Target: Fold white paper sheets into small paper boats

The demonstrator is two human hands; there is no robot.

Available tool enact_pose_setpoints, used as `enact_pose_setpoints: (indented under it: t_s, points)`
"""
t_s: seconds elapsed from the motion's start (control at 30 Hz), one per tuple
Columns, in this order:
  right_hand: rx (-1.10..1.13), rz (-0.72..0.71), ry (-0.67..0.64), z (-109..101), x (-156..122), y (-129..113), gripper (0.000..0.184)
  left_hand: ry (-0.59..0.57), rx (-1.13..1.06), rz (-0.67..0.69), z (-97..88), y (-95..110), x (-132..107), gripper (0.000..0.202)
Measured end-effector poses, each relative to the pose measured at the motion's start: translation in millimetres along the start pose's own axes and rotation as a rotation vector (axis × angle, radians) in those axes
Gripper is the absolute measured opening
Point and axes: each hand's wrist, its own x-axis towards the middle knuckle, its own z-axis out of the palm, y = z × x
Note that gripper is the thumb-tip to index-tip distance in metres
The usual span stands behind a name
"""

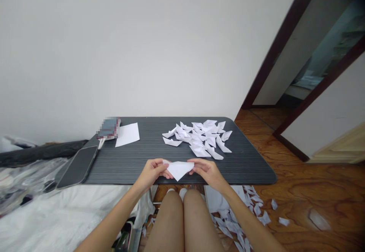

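Between my two hands is a folded white paper (178, 169), its point facing down toward me, just above the front edge of the dark table. My left hand (154, 171) pinches its left corner, thumb on top. The right corner is gripped by my right hand (205, 170), with some fingers hidden behind the paper. Beyond my right hand lies a pile of folded white paper boats (199, 134) on the table.
The dark ribbed table (148, 149) stands against a white wall. At its left are a sheet of white paper (129, 133), a blurred-out packet (108, 127) and a phone (77, 167). More folded papers (232, 225) lie on the wooden floor to the right of my legs.
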Motion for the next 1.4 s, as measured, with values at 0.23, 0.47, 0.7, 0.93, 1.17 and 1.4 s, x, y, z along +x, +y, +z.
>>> enact_pose_setpoints:
  t_s: [0.23, 0.47, 0.7, 0.93, 1.17, 1.4]
  points:
    - [0.031, 0.093, -0.014, 0, 6, 7, 0.020, -0.016, 0.021, 0.008, 2.5, -2, 0, 0.025]
    - [0.041, 0.210, 0.034, 3, 9, 2, 0.022, -0.037, 0.088, 0.128, 6.9, 1, -4, 0.021]
    - [0.346, 0.254, 0.029, -3, 4, -2, 0.016, 0.004, 0.085, 0.188, -4.9, -6, -8, 0.019]
    - [0.335, 0.212, 0.130, 6, 4, -6, 0.017, 0.071, 0.169, 0.279, -1.0, -5, -10, 0.019]
    - [-0.113, 0.109, 0.339, 17, 10, 7, 0.024, 0.316, 0.632, 0.536, 1.0, -6, -2, 0.016]
    - [-0.924, -0.158, 0.381, 14, 7, 7, 0.017, 0.308, 1.079, 0.443, -6.9, -8, 0, 0.015]
